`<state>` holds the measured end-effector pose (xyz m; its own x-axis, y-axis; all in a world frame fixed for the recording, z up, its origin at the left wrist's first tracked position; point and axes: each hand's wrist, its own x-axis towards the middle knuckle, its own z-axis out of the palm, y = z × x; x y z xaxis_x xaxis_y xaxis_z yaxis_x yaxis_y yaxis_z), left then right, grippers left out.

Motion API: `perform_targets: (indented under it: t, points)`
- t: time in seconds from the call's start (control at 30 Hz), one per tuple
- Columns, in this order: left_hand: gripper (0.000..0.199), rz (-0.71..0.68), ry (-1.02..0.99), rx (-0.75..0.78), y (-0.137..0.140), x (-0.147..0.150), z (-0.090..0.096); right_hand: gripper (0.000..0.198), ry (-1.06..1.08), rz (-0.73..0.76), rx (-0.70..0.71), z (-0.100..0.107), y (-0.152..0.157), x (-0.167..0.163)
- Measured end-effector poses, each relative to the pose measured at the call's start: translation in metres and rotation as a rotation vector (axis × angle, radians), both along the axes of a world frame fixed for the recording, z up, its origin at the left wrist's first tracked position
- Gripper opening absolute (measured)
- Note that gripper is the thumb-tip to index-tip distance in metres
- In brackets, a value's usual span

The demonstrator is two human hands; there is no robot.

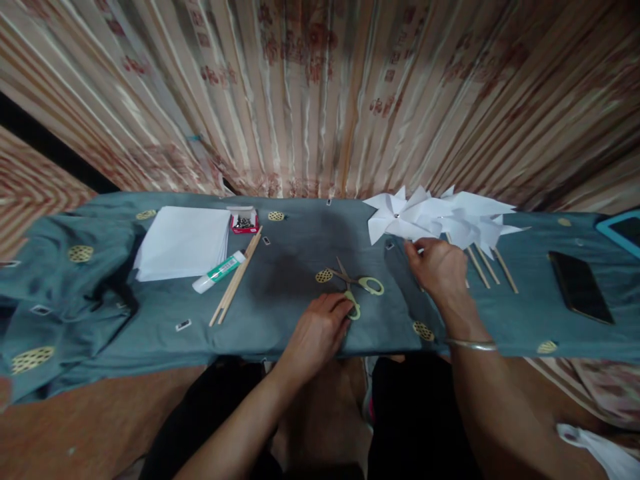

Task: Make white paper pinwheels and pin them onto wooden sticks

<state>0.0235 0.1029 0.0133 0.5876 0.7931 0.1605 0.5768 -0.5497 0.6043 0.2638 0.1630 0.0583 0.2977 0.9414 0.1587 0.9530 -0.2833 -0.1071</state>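
While seemingly finished pinwheels (435, 212) overlap at right, paper (184, 241) and sticks (236, 281) look unused.
Your left hand (323, 325) touches scissors (349, 281) (blades apart), your right hand (439, 265) curls at the pinwheels' edge; whether either grips, I can't tell.

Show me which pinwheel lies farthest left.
The pinwheel at the left end of the bunch, nearest the scissors. Its small centre pin shows; the other pinwheels overlap one another to its right.
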Motion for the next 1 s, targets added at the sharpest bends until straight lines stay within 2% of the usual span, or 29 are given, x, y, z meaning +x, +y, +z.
perform_targets:
  t: [0.1, 0.2, 0.3, 0.4, 0.47, 0.6, 0.67, 0.8, 1.0]
  points:
    - [0.027, 0.049, -0.008, 0.027, 0.003, -0.009, 0.000, 0.037, -0.002, 0.125, 0.071, -0.002, -0.003, -0.028]
    - [0.026, 0.137, -0.006, 0.085, 0.011, -0.026, 0.000, 0.035, 0.042, 0.312, 0.054, -0.011, -0.006, -0.060]
    - [0.025, 0.247, 0.008, 0.155, 0.023, -0.054, 0.001, 0.032, 0.114, 0.459, 0.051, -0.022, -0.009, -0.088]
    - [0.026, 0.380, 0.021, 0.224, 0.031, -0.088, 0.002, 0.026, 0.199, 0.630, 0.115, -0.034, -0.013, -0.104]
    - [0.027, 0.434, 0.047, 0.242, 0.032, -0.108, 0.002, 0.021, 0.213, 0.650, 0.162, -0.040, -0.015, -0.108]
    - [0.028, 0.486, 0.106, 0.243, 0.029, -0.135, -0.001, 0.049, 0.129, 0.525, 0.124, -0.052, -0.017, -0.107]
    - [0.028, 0.488, 0.121, 0.234, 0.028, -0.142, -0.003, 0.047, 0.102, 0.524, 0.087, -0.056, -0.017, -0.107]
    - [0.027, 0.490, 0.137, 0.196, 0.027, -0.149, -0.008, 0.028, 0.126, 0.614, 0.110, -0.061, -0.020, -0.114]
    - [0.030, 0.494, 0.165, 0.162, 0.027, -0.150, -0.010, 0.032, 0.237, 0.780, 0.130, -0.067, -0.027, -0.139]
